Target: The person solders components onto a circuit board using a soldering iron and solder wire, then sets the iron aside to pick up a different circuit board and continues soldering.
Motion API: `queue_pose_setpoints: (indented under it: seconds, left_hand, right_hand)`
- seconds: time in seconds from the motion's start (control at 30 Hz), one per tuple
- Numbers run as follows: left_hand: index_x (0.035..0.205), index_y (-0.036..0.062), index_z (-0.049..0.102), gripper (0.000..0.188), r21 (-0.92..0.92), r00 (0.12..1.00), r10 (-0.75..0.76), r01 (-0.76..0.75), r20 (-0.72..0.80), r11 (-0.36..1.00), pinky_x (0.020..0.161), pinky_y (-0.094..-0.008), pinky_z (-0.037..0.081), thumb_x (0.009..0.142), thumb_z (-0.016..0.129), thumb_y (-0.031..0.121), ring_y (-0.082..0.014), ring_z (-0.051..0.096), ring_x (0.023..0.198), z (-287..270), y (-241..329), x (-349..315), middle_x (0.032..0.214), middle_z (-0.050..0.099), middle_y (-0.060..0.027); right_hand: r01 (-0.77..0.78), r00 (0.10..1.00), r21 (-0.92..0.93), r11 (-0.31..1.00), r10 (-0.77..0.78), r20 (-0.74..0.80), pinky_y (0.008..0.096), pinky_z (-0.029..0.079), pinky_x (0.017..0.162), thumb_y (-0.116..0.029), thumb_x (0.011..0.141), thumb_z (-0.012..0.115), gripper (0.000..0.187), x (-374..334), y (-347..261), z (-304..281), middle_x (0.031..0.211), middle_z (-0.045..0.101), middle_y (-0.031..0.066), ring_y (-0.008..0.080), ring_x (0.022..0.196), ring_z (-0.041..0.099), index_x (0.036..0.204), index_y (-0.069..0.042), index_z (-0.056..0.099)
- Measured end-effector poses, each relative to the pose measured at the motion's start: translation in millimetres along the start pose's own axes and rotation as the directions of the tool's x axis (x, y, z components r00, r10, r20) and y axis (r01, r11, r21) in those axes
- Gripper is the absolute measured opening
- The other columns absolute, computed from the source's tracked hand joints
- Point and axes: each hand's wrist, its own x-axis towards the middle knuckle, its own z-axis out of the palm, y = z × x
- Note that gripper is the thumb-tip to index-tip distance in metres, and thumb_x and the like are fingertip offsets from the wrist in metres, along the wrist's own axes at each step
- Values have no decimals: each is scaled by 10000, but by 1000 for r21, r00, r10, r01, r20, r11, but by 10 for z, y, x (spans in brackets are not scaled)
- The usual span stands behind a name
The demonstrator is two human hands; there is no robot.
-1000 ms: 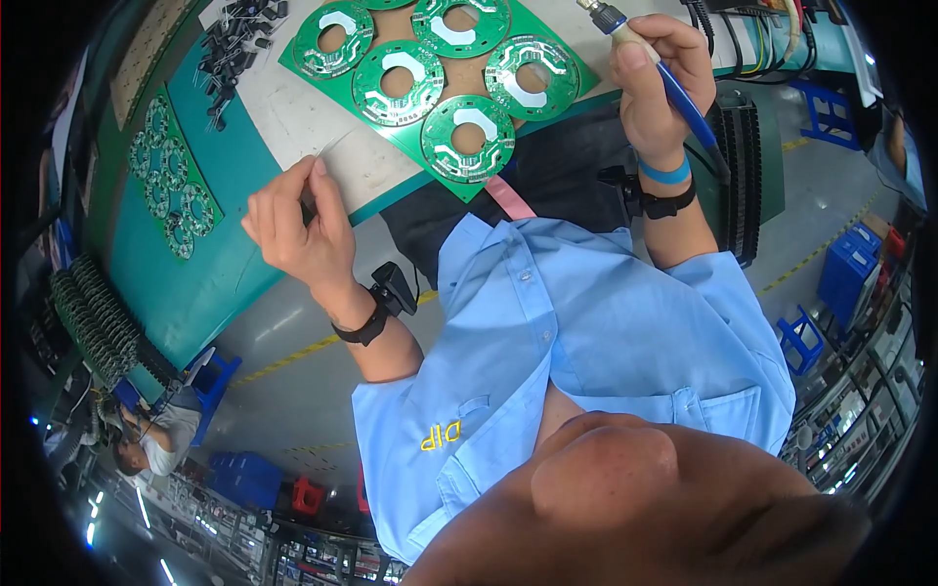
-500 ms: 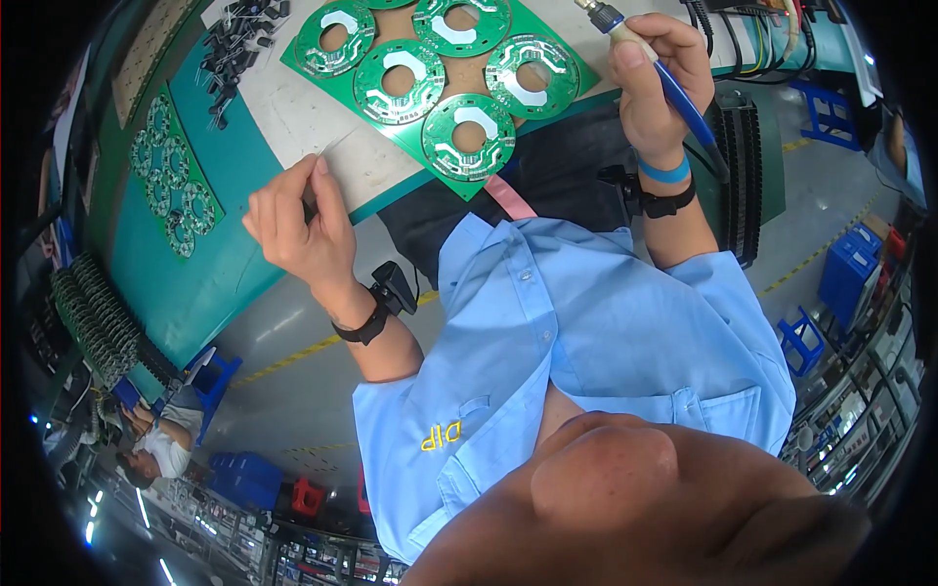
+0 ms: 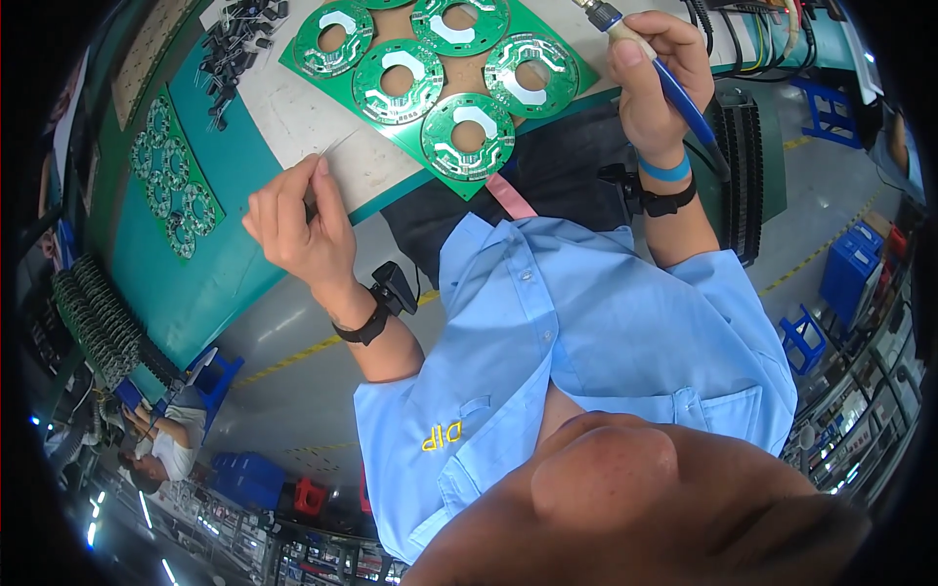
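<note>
My left hand is closed in a pinch at the front edge of the work surface. A thin wire, which looks like solder wire, sticks out from its fingertips. In my right hand is a soldering iron with a blue handle; its metal end points up and left, and its tip is cut off by the top of the view. Between my hands lies a green circuit board panel with several round boards, each having a centre hole and white areas. Neither hand touches the panel.
Loose black components with leads are heaped at the far left. A second panel lies on the green mat. Cables run at the back right. Black ribbed racks flank the bench. Another person sits at lower left.
My hands hold nearly the same pose, with the wire and the soldering iron still in them. The far-off person at lower left has shifted their head slightly.
</note>
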Motion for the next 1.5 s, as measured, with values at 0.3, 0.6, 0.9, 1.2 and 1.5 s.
queue_pose_setpoints:
  seconds: [0.3,0.6,0.9,1.2,1.5]
  left_hand:
    - [915,110,774,120,5,1000,-1,1,11,1000,723,-308,369,818,819,56,-158,586,732,-6,2,8,851,725,12]
    - [928,111,772,137,-1,1000,12,-12,12,1000,728,-309,374,815,819,49,-163,593,747,3,-19,0,858,726,8]
    - [930,112,774,133,-4,1000,5,-5,18,1000,731,-312,375,819,819,52,-164,596,757,-5,2,4,864,725,7]
    - [924,84,763,148,-84,1000,18,-16,19,996,714,-310,383,807,824,19,-170,596,745,-32,-5,6,862,719,-19]
    - [925,53,745,200,-285,982,149,-110,119,952,705,-312,421,762,827,-27,-196,609,753,-183,180,189,903,711,-59]
  right_hand:
    - [1,1000,6,1000,-1,8,196,457,622,-44,948,693,284,3,-10,5,927,684,107,74,722,592,1190,57,586]
    - [-10,1000,-20,1000,10,11,191,446,623,-56,950,695,285,5,-12,5,920,682,100,70,715,585,1189,55,587]
    - [12,999,-24,1000,-12,34,193,449,630,-69,948,702,289,3,-3,-15,921,680,97,70,716,586,1186,53,591]
    - [11,1000,-11,1000,-11,22,193,446,635,-61,951,695,284,13,-26,2,909,678,100,73,709,587,1188,56,589]
    - [-92,996,-40,995,92,-5,201,439,645,-76,956,691,254,-11,-200,91,907,653,52,60,722,564,1159,19,571]
